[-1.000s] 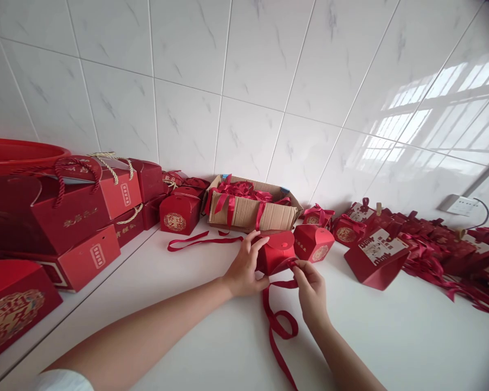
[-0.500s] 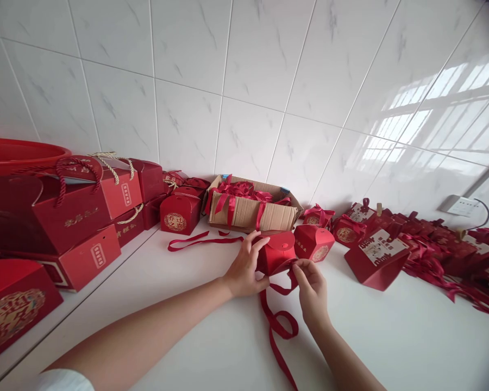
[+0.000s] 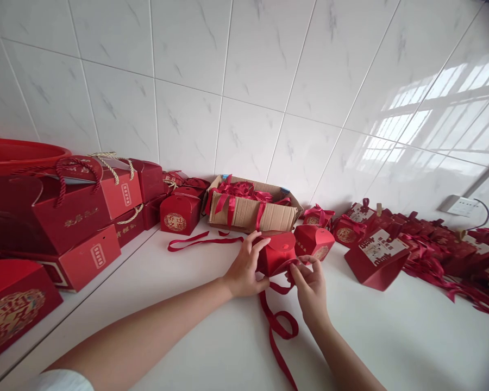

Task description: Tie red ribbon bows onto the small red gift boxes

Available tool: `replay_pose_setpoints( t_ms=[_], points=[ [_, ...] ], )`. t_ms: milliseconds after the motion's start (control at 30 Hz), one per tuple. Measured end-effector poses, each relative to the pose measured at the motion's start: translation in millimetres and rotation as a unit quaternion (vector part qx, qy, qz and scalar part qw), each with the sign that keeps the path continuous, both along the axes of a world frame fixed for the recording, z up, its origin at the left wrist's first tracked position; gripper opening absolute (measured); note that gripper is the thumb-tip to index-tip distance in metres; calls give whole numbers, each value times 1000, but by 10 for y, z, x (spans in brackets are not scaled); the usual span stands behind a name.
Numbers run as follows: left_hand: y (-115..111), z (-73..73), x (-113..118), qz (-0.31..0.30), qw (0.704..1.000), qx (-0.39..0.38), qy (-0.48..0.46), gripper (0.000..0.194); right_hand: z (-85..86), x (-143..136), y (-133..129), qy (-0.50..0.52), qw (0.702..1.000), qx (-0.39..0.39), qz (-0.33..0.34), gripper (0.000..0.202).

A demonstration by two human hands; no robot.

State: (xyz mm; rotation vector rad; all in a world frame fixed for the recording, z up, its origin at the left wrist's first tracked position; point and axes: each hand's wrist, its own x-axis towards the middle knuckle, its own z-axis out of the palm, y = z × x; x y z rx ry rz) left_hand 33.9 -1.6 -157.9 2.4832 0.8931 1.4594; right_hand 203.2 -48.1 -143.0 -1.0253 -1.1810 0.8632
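Observation:
A small red gift box (image 3: 276,254) lies tipped over on the white table, with its scalloped flaps and a round hole on view. My left hand (image 3: 246,269) is wrapped around the box's left side, fingers on top and thumb below. At the lower right edge of the box, my right hand (image 3: 309,282) pinches the red ribbon, its outer fingers lifted; the fingertips partly hide the ribbon there. From the box the ribbon (image 3: 281,332) runs down in a loose loop toward the table's front.
Behind the box stands a cardboard box (image 3: 244,213) of red ribbons. Another red gift box (image 3: 314,241) sits close on the right. Stacked red boxes (image 3: 77,217) fill the left. Several finished-looking boxes (image 3: 377,258) line the right. A loose ribbon (image 3: 195,240) lies left.
My right hand's fingers have shifted slightly at the box's lower edge, and its outer fingers have lifted and spread. My left hand and the box stay where they were.

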Motion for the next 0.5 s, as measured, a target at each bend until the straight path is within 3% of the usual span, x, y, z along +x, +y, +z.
replay_pose_setpoints(
  t_ms=[267,400,500],
  points=[
    [-9,6,-3,3,1000,-12,-3,95,-8,90,94,-174,978,48,-101,27],
    [-6,-1,-4,2,1000,-16,-2,94,-4,132,105,-210,969,66,-108,25],
    [-4,-5,-6,-1,1000,-18,-9,94,-3,173,117,-211,971,83,-72,21]
  ],
)
